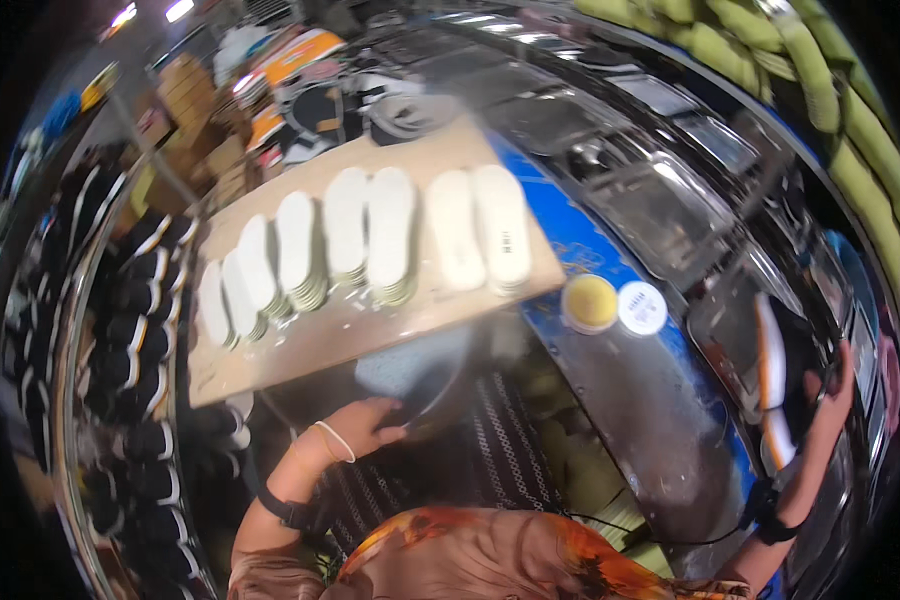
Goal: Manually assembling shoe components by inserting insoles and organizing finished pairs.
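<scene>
My right hand (830,388) reaches out to the far right over the conveyor, its fingers closed on a black shoe (792,350). That shoe has a white sole edged in orange. A second white sole edge (778,440) shows just below it, its upper partly hidden. My left hand (370,425) hovers over my lap below the board, thumb apart from loosely bent fingers, with nothing in it. White insoles (390,225) stand in stacks along the tilted wooden board (270,365). At the board's right end lies a cream pair (455,230).
An open tub of yellow stuff (589,303) and a white lid (642,308) sit on the blue bench edge (560,220). Metal trays (660,210) line the conveyor. Racks of black shoes (150,400) stand at left. Green padded tubes (860,150) hang at the upper right.
</scene>
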Demonstrator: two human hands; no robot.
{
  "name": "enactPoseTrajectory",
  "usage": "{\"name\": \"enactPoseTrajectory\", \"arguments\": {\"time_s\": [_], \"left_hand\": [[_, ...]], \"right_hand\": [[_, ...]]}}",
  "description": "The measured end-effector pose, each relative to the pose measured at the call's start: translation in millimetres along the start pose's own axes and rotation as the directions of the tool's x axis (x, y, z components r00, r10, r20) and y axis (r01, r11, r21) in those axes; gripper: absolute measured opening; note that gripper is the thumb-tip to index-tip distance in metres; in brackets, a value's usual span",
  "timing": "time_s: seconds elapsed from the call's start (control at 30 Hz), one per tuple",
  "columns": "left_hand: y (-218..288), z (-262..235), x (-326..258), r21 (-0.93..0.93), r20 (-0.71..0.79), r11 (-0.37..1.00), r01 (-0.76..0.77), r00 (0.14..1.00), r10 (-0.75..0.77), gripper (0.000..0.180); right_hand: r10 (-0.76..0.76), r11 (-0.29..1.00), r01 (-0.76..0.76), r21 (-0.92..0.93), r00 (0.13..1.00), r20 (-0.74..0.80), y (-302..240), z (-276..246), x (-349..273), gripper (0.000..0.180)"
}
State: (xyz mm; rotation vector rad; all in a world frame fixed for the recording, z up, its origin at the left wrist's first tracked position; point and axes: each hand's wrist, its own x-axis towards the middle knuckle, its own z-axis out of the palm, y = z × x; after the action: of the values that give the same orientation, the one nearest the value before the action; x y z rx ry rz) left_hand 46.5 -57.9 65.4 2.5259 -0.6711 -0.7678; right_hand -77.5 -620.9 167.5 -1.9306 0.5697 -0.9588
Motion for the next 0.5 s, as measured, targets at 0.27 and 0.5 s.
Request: {"name": "enactPoseTrajectory", "arguments": {"time_s": [0.27, 0.5], "left_hand": [[15, 21, -42, -0.925, -0.378, 0.166, -0.341, 0.795, -0.475, 0.058], [-111, 71, -74, -0.858, -0.398, 0.467, 0.213, 0.299, -0.867, 0.052]], "right_hand": [[-0.505, 0.656, 0.625, 0.422, -0.051, 0.861, -148, 247, -195, 0.058], [-0.608, 0.605, 0.371, 0.704, -0.355, 0.710, -145, 359, -340, 0.063]]}}
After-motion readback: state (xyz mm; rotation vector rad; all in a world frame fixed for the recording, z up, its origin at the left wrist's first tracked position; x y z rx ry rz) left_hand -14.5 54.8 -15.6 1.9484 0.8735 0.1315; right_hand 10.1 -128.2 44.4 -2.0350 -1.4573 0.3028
